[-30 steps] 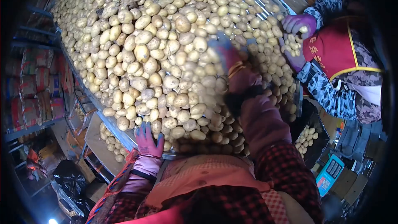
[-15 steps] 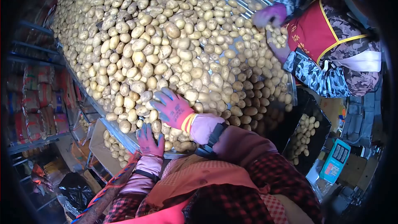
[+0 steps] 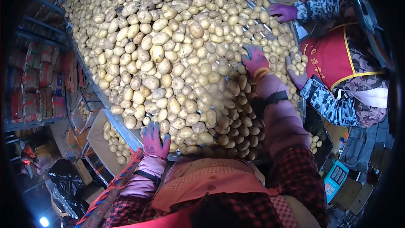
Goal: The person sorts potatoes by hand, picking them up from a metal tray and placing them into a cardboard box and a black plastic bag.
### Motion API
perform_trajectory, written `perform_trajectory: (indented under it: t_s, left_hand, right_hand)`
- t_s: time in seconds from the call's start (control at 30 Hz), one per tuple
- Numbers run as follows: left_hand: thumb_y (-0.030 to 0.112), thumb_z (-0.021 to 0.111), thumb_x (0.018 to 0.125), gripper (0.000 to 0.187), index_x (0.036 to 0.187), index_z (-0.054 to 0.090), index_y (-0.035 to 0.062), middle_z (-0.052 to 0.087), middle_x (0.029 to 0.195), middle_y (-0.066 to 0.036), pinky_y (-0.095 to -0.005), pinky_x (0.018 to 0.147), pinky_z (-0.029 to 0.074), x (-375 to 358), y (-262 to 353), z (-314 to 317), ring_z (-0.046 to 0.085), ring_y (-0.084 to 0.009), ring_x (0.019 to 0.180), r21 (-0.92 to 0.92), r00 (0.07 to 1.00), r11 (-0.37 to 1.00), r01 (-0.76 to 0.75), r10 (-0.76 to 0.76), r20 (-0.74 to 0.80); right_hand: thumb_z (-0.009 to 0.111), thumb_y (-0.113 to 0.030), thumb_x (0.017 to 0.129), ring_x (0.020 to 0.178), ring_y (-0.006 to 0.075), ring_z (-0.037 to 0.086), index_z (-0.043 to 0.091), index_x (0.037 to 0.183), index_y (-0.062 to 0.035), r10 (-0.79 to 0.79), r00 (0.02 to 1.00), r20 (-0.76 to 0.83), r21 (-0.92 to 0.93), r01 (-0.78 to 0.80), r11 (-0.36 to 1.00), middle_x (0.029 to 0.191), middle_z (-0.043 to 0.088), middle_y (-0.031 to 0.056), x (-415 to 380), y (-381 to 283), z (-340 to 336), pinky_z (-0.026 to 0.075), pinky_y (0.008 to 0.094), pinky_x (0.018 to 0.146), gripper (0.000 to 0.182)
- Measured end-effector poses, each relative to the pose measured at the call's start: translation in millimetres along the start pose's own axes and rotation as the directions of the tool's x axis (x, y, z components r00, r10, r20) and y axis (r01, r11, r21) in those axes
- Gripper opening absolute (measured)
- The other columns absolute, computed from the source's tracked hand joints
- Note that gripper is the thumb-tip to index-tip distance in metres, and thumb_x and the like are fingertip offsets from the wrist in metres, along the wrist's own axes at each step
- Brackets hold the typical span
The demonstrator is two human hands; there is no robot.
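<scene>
A broad heap of potatoes covers the sorting table in front of me. My left hand, in a pink glove with grey-blue fingertips, rests with fingers spread at the near left edge, touching the potatoes there. My right hand, gloved the same way, is stretched far out over the right part of the heap. Its fingers are apart and lie on the potatoes; I see none gripped. Darker, shaded potatoes lie below my right forearm.
Across on the right, a co-worker in a red apron has a purple-gloved hand on the heap and the other arm around several potatoes. A box of potatoes stands at lower left. A teal scale is at lower right. Stacked sacks stand left.
My right hand has moved from the near middle of the heap to the far right. My left hand stays at the table edge. The co-worker's upper hand has shifted onto the potatoes. The view has shifted slightly.
</scene>
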State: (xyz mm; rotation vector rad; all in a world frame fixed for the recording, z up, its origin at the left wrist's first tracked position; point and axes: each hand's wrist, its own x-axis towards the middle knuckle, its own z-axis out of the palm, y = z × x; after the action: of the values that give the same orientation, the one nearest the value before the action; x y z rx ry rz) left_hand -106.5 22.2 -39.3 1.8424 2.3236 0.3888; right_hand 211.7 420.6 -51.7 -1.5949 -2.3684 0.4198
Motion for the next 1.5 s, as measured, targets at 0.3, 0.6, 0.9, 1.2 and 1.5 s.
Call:
perform_trajectory:
  t_s: [0.3,0.6,0.9,1.2,1.5]
  left_hand:
    - [0.032,0.069,0.081,0.073,0.141,0.041,0.0008,0.043,0.141,-0.026,-0.0569,0.11,0.028,2.1,2.0,0.8,0.041,-0.0424,0.13,0.021,1.0,1.0,0.004,-0.004,0.004]
    - [0.033,0.068,0.082,0.071,0.14,0.042,0.0013,0.043,0.142,-0.026,-0.0568,0.11,0.028,-1.1,2.3,1.6,0.042,-0.0417,0.129,0.041,1.0,0.999,0.028,-0.027,-0.005]
    - [0.036,0.069,0.081,0.074,0.142,0.041,0.0029,0.043,0.143,-0.024,-0.0563,0.112,0.026,-4.8,-3.8,4.7,0.041,-0.0393,0.132,0.008,0.999,1.0,-0.015,0.015,-0.053]
    - [0.036,0.066,0.082,0.075,0.142,0.04,0.0001,0.041,0.144,-0.027,-0.054,0.113,0.025,-8.1,-3.3,9.3,0.04,-0.0427,0.132,0.034,0.997,0.999,-0.039,0.041,-0.059]
    - [0.036,0.064,0.085,0.074,0.143,0.039,-0.0015,0.044,0.14,-0.028,-0.0575,0.112,0.024,-10.3,-5.8,9.4,0.04,-0.0428,0.132,0.006,0.995,0.996,-0.089,0.089,-0.05]
  right_hand:
    - [0.077,-0.05,0.071,0.118,0.036,0.056,0.059,0.129,-0.0228,0.156,0.834,0.529,-0.552,0.199,0.81,0.135,0.049,0.016,56.6,-40.8,-4.3,0.049,0.0456,0.095,0.067]
    - [0.079,-0.043,0.073,0.126,0.0341,0.048,0.052,0.133,-0.0231,0.197,0.916,0.349,-0.465,-0.013,0.885,0.138,0.045,0.0132,21.9,-51.1,-9.5,0.048,0.046,0.098,0.069]
    - [0.078,-0.02,0.077,0.1,0.0239,0.063,0.057,0.12,-0.0069,0.04,0.997,0.061,0.615,-0.069,0.786,0.109,0.066,0.0083,-4.1,-0.6,0.2,0.051,0.0366,0.089,0.05]
    - [0.057,-0.011,0.095,0.107,0.0215,0.061,0.045,0.133,-0.0029,-0.052,0.999,-0.004,0.901,-0.019,-0.433,0.123,0.059,0.0103,-141.1,-58.0,-5.5,0.052,0.0364,0.089,0.04]
    - [0.054,-0.024,0.097,0.078,0.0152,0.057,0.063,0.104,-0.0042,0.539,0.841,0.043,0.893,-0.274,0.357,0.087,0.062,0.0041,-309.6,-28.7,-50.3,0.046,0.0315,0.066,0.023]
